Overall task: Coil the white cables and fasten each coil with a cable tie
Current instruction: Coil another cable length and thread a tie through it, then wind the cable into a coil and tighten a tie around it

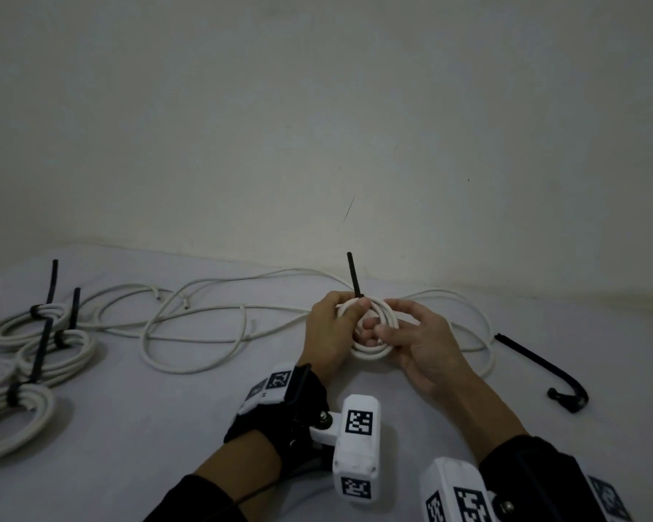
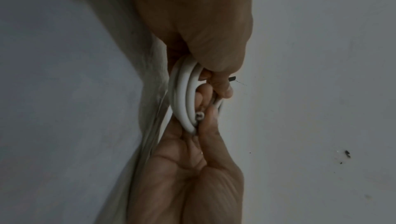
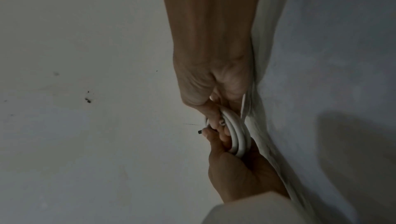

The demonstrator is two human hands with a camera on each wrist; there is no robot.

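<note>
White cable coil [image 1: 370, 333] is held just above the desk [image 1: 189, 416], between both hands, near the wall. The left hand [image 1: 328, 333] is curled round the coil's left side, its thumb pressing the loops together beside the black cable tie [image 1: 354, 275], whose free tail stands upright behind the coil. The right hand [image 1: 419, 344] is curled round the right side, with fingertips [image 1: 370, 329] hooked through the middle; in the left wrist view the cut cable end [image 2: 199, 115] is seen pinned against the loops, probably so that the coil cannot spring open. Whether the tie is already closed round the loops cannot be told.

Loose white cables [image 1: 197, 325] are left sprawled on the desk behind the hands, not yet coiled. Finished coils [image 1: 42, 356], each bound with a black tie, are gathered at the left, out of the working space. A spare black cable tie [image 1: 543, 367] lies to the right, within reach.
</note>
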